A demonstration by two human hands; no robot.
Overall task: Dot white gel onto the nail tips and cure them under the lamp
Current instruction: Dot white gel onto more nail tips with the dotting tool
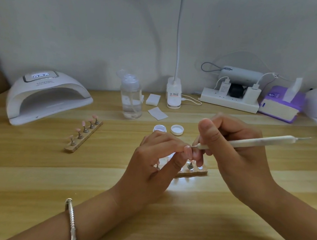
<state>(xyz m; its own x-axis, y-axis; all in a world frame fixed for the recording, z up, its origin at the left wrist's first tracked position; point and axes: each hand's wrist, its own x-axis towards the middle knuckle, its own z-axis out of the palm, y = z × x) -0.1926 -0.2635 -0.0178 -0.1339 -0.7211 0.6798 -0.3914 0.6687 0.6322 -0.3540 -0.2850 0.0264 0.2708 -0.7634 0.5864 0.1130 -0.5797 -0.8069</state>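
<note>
My left hand [157, 156] pinches a pink nail tip [187, 152] between its fingers, just above a wooden holder strip [197, 172] that my hands mostly hide. My right hand [231, 147] grips a white dotting pen [248, 142], and its metal point touches the nail tip. One metal stand [189, 165] shows on that strip. Behind my hands sit an open pot of white gel [160, 128] and its white lid [177, 129]. A second wooden strip [83, 137] with several pink nail tips lies to the left. The white curing lamp [47, 93] stands at the back left, its display lit.
A clear pump bottle [131, 96] stands at the back centre, with white pads [153, 99] and a clip lamp base [173, 95] beside it. A power strip [228, 100] with chargers and a purple tissue pack [281, 104] sit at the back right on the wooden table [41, 168].
</note>
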